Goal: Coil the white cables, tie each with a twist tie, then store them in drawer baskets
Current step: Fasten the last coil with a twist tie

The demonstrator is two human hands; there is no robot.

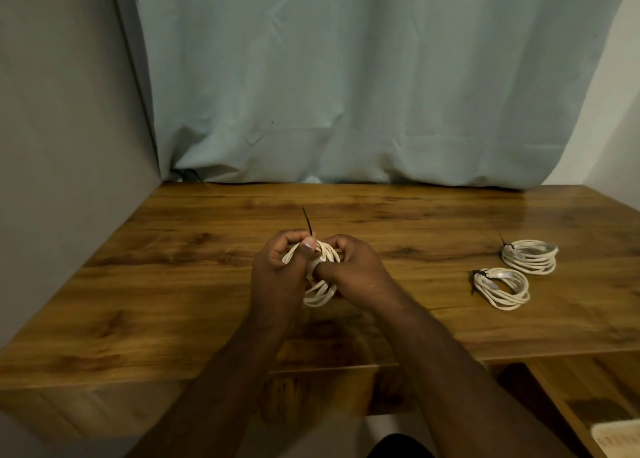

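I see the wooden tabletop [173, 284] with my left hand [277, 277] and right hand [356, 270] above its middle, fingers of both curled round a white cable coil [320, 289]; two tied coils [502, 288] lie toward the right edge; a black twist tie [307, 223] pokes up from my left fingers

cable coils [501, 288]: white | twist tie [307, 221]: black | table [173, 284]: brown woodgrain | curtain [363, 77]: pale blue-green
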